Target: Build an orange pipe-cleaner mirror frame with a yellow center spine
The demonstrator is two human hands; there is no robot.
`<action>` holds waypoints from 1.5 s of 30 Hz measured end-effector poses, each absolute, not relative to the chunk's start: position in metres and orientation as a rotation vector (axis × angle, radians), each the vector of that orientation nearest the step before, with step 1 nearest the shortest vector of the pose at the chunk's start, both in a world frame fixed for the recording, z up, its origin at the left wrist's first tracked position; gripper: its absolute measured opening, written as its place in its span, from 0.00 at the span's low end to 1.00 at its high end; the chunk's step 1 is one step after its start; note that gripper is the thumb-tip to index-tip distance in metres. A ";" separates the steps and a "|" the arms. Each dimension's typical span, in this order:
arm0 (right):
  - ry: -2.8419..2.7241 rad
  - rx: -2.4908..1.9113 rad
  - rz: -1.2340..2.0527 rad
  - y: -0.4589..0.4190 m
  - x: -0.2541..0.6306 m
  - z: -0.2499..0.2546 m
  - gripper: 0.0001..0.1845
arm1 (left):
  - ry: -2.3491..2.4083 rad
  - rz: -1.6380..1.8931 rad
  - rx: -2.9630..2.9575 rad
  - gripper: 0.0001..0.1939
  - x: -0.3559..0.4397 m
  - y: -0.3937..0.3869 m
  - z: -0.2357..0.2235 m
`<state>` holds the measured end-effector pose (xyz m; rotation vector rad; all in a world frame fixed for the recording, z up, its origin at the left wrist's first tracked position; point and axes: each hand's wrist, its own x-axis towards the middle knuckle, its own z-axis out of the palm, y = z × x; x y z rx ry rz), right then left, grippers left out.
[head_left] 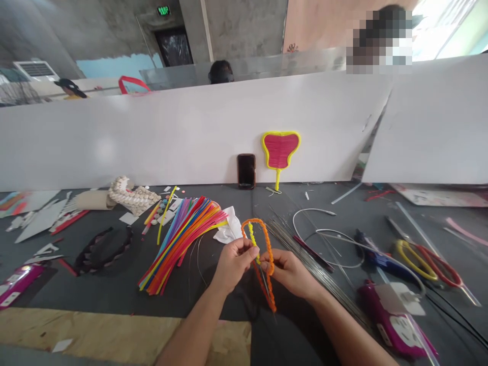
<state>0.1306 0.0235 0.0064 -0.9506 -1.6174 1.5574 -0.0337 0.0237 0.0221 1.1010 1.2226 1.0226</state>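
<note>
A narrow orange loop [270,247] of fuzzy, twisted stem is held above the dark table [229,201], at the near middle. Its long axis runs from the rounded far end, slightly left, to the pointed near end, slightly right. A twisted yellow strip [252,235] runs inside the far part of the loop, roughly along that axis.

The left hand [235,262] comes in from the near left, back of the hand up, thumb and forefinger pinched together on the yellow strip beside the loop's left side. The right hand [293,274] reaches in from the near right, its fingers curled and nearly closed on the loop's right side; their exact grip is partly hidden.

Left of the hands lies a fanned bundle of colored stems [183,239], with white tissue [230,227] at its far right end. Right of them are thin metal wires [305,262], then blue-handled pliers [385,262] and scissors [427,256]. Beyond, a phone [246,172] and a red fan with a yellow rim [281,151] stand upright against the white partition [171,137].
</note>
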 end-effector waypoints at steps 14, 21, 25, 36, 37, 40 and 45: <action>-1.564 -0.998 1.436 0.027 0.129 -0.008 0.16 | 1.125 1.098 0.974 0.13 -0.027 0.023 0.015; -1.424 -0.969 1.633 0.027 0.125 -0.012 0.19 | 1.146 1.116 0.969 0.14 -0.022 0.019 0.016; -1.352 -0.938 1.672 0.025 0.120 -0.014 0.20 | 1.171 1.111 0.968 0.14 -0.020 0.019 0.016; -1.566 -1.136 0.885 0.030 0.125 -0.016 0.06 | 1.275 1.196 0.963 0.16 -0.027 0.022 0.022; -1.580 -1.142 0.839 0.030 0.126 -0.016 0.06 | 1.280 1.200 0.957 0.16 -0.027 0.022 0.022; -1.604 -1.127 0.858 0.029 0.129 -0.013 0.08 | 1.296 1.207 0.954 0.16 -0.027 0.022 0.022; -1.552 -1.019 1.359 0.027 0.130 -0.005 0.20 | 1.291 1.217 0.988 0.15 -0.025 0.021 0.021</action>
